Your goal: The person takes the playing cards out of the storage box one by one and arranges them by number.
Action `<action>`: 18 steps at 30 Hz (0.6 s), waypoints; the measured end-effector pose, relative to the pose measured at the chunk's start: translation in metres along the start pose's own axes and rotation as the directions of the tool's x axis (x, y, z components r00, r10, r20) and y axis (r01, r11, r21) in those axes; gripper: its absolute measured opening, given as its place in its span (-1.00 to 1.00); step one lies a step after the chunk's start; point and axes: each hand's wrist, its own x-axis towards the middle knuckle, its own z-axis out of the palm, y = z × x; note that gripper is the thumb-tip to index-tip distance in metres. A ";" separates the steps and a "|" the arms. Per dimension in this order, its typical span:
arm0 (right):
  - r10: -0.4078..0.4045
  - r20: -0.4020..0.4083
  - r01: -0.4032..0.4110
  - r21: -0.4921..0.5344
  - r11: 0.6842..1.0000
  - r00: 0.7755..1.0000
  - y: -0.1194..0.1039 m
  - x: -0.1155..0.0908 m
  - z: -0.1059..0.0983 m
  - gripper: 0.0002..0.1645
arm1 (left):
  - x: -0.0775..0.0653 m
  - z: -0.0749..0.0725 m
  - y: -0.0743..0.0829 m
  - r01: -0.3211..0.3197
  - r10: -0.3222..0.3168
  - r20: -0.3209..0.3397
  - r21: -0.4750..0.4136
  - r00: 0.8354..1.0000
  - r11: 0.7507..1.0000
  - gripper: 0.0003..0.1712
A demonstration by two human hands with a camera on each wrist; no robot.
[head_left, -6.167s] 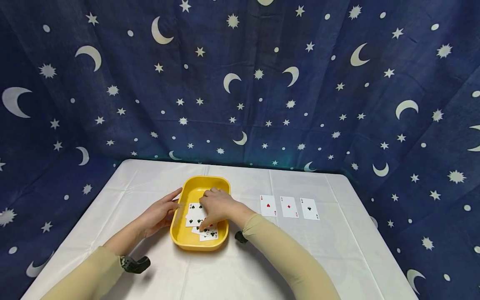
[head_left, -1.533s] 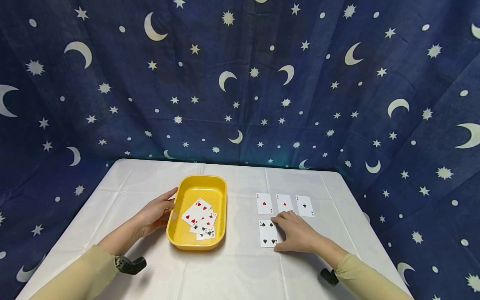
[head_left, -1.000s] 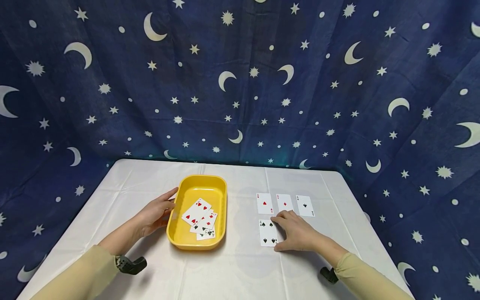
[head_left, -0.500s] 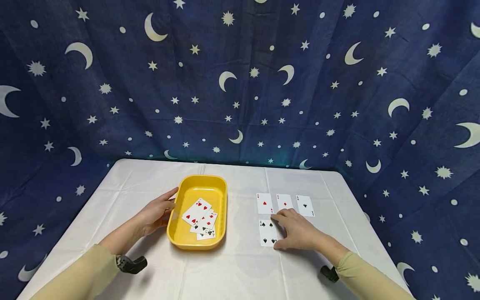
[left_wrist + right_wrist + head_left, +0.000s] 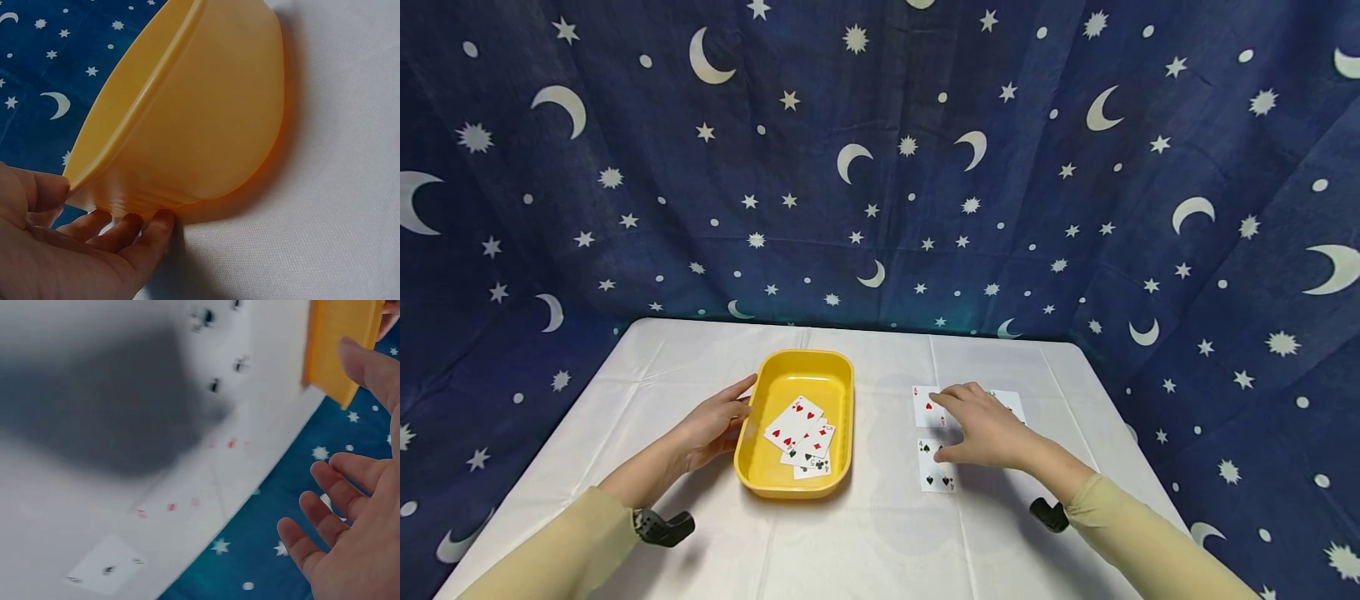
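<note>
My left hand rests at the left side of a yellow tray. In the left wrist view its fingertips touch the outer wall under the rim. Inside the tray lie several overlapping playing cards, a red heart card on top. My right hand hovers over the laid-out cards, fingers spread and holding nothing. Below it on the table lies the four of spades. Behind that, the ace of hearts and the ace of clubs are partly covered; the ace of diamonds shows in the right wrist view.
A white cloth covers the table, with rounded far corners. Dark blue fabric with moons and stars hangs behind and along both sides. The tray stands left of the laid-out cards, with bare cloth between them.
Since the earliest frame, the four of spades has gone from the tray to the table below the aces. In the last half second my right hand has let go of it and lifted. The left hand stays put.
</note>
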 end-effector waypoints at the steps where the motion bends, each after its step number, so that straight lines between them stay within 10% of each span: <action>1: 0.000 -0.004 0.000 -0.006 1.000 1.000 -0.002 0.003 -0.003 0.11 | 0.000 0.000 0.000 0.001 -0.001 0.000 0.000 1.000 1.000 -0.20; 18: -0.149 0.045 0.153 -0.085 0.985 0.988 -0.084 0.070 -0.014 0.09 | 0.001 0.003 0.002 0.018 -0.018 -0.031 0.005 0.999 1.000 -0.19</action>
